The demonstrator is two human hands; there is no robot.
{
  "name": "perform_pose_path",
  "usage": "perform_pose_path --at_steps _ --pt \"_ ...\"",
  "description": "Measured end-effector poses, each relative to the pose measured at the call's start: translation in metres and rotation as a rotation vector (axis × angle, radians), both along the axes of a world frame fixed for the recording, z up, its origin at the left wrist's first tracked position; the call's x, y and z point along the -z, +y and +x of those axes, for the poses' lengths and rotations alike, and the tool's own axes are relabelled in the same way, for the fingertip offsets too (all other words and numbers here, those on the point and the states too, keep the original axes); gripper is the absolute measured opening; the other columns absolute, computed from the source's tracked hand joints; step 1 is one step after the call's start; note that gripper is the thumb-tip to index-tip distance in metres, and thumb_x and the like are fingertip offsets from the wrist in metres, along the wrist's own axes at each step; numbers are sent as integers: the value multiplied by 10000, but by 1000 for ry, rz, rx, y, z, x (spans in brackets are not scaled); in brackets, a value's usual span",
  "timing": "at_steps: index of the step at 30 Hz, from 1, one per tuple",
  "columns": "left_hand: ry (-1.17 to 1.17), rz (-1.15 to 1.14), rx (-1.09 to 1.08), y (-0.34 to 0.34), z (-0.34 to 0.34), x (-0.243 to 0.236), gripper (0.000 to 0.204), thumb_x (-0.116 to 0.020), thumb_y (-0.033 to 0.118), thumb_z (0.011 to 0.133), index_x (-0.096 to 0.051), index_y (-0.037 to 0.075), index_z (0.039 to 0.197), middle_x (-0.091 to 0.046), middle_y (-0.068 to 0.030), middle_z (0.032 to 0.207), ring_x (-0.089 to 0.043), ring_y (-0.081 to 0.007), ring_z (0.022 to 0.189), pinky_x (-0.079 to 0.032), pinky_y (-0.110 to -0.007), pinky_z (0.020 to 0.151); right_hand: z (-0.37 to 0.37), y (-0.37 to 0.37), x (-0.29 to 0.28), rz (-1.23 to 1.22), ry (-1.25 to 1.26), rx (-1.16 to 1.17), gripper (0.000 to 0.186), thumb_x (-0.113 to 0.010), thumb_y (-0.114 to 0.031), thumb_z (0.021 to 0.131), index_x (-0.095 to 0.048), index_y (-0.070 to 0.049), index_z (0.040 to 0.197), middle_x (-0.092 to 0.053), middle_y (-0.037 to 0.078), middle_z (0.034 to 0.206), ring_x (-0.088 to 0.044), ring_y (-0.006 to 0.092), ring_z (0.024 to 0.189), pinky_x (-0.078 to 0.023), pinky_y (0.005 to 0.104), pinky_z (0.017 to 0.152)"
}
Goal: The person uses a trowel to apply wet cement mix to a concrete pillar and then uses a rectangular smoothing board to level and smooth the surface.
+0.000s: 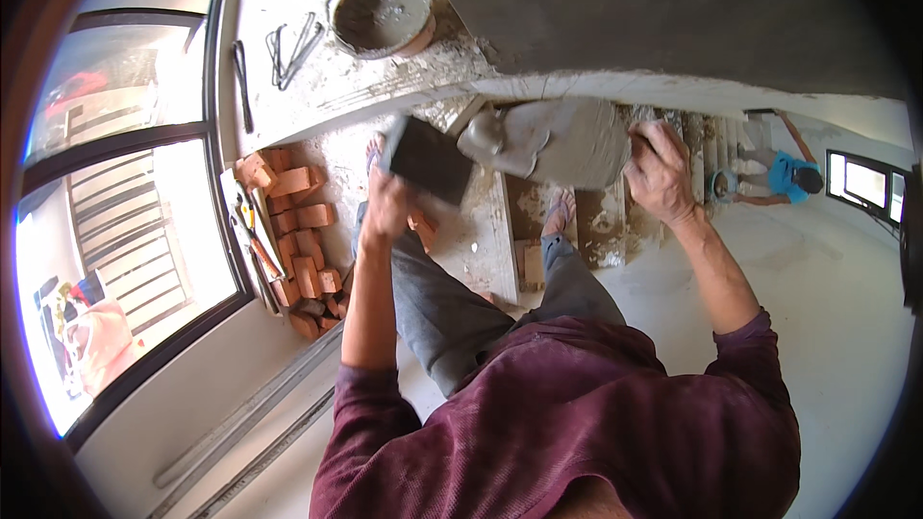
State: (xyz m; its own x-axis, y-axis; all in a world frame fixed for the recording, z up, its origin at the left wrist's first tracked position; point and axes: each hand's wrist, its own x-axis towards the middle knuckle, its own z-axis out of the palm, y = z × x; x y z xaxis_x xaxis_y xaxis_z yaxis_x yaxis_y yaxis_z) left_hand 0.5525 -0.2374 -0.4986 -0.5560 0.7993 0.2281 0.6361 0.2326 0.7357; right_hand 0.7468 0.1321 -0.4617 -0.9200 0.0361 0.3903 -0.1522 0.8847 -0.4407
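My left hand [389,197] is closed on a dark square block or float [429,161], blurred and tilted in front of my body. To its right, my right hand [663,173] has curled fingers gripping the end of a broad flat tool [567,139] smeared with wet grey mortar, with a lump of it at the left end. The tool lies level with the pale wall edge behind it, over the stairs. Whether the two tools touch I cannot tell.
A bucket of mortar [380,8] and black metal strips [293,53] sit on the upper ledge. Bricks [306,250] with tools pile beside the left window. Long metal bars [250,404] lie lower left. Mortar-stained steps [601,221] descend rightward, where a person [784,173] in blue works beside a bucket.
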Motion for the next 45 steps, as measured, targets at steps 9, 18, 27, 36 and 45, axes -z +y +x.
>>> perform_pose_path --at_steps 9,18,27,36,45 --pt "-912 552 -418 108 -96 110 295 -523 170 1012 -477 192 1303 -570 -43 1272 -556 -191 1152 -473 -466 970 -25 -3 150 -289 -61 171 274 -668 -90 843 -608 7 1093 -585 161 1107 -533 356 1048 -406 446 931" --pt "-859 589 -211 139 -111 121 381 -509 100 1004 -465 222 1362 -542 -41 1349 -503 -218 1240 -382 -495 1054 -38 -20 219 -452 -123 263 382 -676 -269 901 -613 9 1155 -636 175 1132 -576 341 1104 -467 433 948" --pt "-906 443 -178 124 -119 114 378 -480 75 1008 -507 179 1371 -529 -65 1377 -497 -243 1274 -371 -509 1096 -75 -29 257 -441 78 192 352 -665 -225 924 -608 24 1166 -641 198 1147 -621 346 1066 -505 399 912" --pt "-927 433 -221 114 -123 117 354 -493 49 994 -541 123 1337 -572 -103 1318 -529 -250 1240 -371 -517 1105 -113 -45 256 -504 -20 182 396 -672 -285 913 -632 27 1153 -655 214 1140 -641 358 1015 -517 405 880" --pt "-903 408 -204 121 -120 111 359 -498 46 992 -537 114 1342 -567 -99 1336 -528 -247 1245 -379 -506 1102 -128 -46 269 -573 -65 209 332 -612 -275 951 -623 -61 1203 -648 192 1168 -635 339 1064 -526 392 907"
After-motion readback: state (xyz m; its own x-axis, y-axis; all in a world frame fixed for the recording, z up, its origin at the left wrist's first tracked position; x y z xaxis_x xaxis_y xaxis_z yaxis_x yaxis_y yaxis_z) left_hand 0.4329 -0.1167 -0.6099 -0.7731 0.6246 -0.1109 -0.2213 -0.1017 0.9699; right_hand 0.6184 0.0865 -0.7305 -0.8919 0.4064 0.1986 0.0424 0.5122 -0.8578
